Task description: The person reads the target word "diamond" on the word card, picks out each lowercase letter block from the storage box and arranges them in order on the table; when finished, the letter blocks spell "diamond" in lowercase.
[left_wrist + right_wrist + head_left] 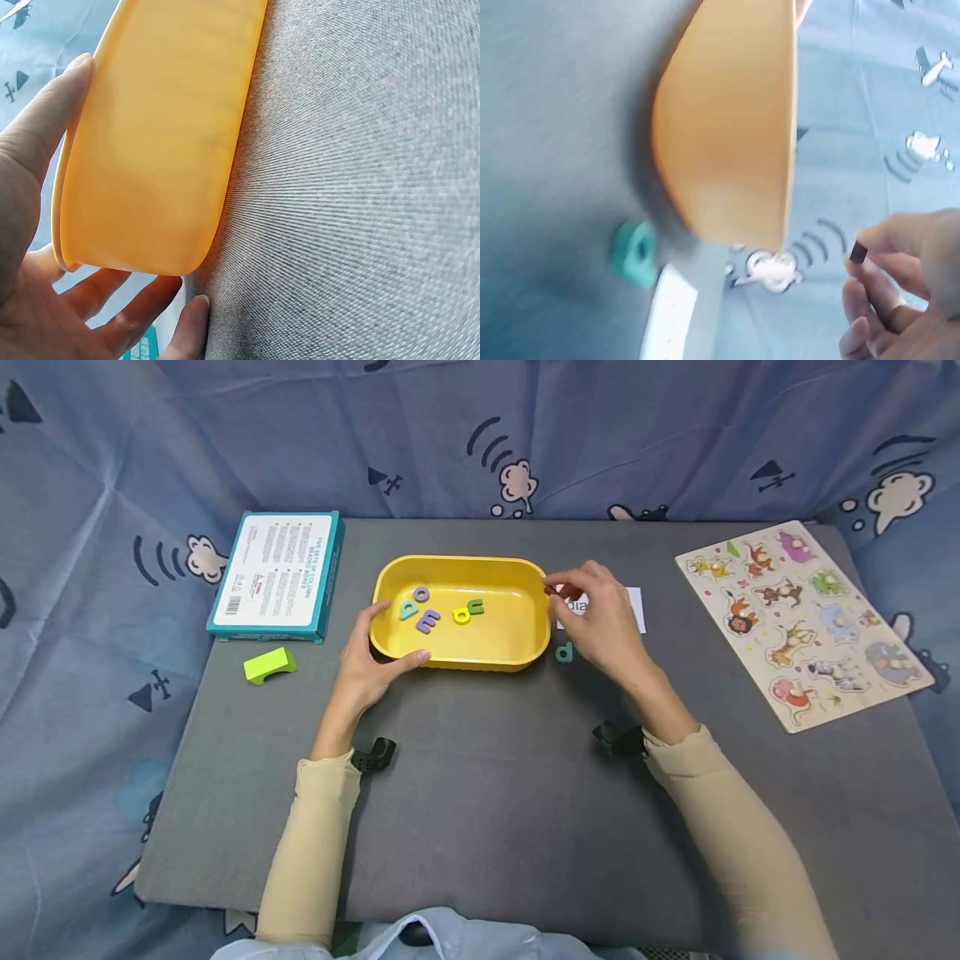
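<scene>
My left hand (pixel 358 672) grips the left end of a yellow tray (pixel 495 642), thumb along the near rim and fingers round the end. Inside the tray lie several small letters: a purple ring-shaped one (pixel 422 594), a teal one (pixel 408 610), another purple one (pixel 427 622), a yellow one (pixel 461 617) and a green one (pixel 476 607). Just beyond the tray's right rim, my right hand (pixel 606 622) pinches a dark red letter piece (pixel 859 252) between thumb and fingertips; its shape is mostly hidden. Beneath that hand is a white printed card (pixel 637 608), partly covered.
A teal letter (pixel 564 652) lies on the grey table right of the tray. At the back left sits a teal-edged box (pixel 273 577), with a lime green arched block (pixel 270 665) before it. A wooden animal puzzle board (pixel 806 622) lies on the right.
</scene>
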Motion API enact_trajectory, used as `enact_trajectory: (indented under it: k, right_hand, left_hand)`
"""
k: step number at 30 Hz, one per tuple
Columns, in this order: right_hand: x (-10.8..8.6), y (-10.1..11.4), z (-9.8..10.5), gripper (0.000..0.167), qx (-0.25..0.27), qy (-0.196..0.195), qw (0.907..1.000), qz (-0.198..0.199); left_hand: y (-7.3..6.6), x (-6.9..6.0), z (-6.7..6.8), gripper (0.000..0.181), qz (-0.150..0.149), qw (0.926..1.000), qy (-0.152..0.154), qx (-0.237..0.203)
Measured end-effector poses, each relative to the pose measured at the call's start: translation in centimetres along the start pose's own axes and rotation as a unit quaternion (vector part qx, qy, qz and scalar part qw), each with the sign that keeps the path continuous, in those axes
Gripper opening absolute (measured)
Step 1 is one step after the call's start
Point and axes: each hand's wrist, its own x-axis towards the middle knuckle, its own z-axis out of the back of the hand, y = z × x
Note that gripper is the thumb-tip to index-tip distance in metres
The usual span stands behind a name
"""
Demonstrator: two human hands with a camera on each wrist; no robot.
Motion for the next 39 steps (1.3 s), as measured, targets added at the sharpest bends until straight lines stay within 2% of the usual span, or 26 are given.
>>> enact_trajectory:
  k: [3,7,14,18,23,31,39]
  right_hand:
    - [-0.8,-1.2,0.6,0.023,0.005,-0.024,0.9991,-0.034]
    - [-1.9,-2.7,0.8,0.023,-0.006,-0.035,0.9963,-0.079]
    - [-3.8,-4.9,0.2,0.020,-0.043,0.015,0.9899,-0.134]
    - [-4.4,-5.7,-0.5,0.019,-0.062,0.037,0.9871,-0.143]
    - [-4.8,-6.1,-1.0,0.021,-0.061,0.041,0.9868,-0.144]
    - [-5.1,-5.9,-0.7,0.025,-0.050,0.051,0.9871,-0.144]
    - [-5.4,-5.9,-0.7,0.022,-0.047,0.053,0.9877,-0.140]
  left_hand:
    - [0.1,0.0,0.1,0.096,0.002,1.0000,-0.003,0.003]
    - [0.1,-0.1,0.1,0.096,0.004,1.0000,-0.003,0.008]
    - [0.1,0.0,0.0,0.097,0.001,1.0000,0.003,0.008]
    - [0.2,0.1,0.0,0.096,0.000,1.0000,0.001,0.006]
    - [0.1,0.1,0.0,0.096,0.001,1.0000,0.000,0.006]
    - [0.1,0.1,-0.1,0.097,-0.001,1.0000,0.001,0.005]
    - [0.2,0.1,-0.2,0.096,-0.001,1.0000,0.000,0.002]
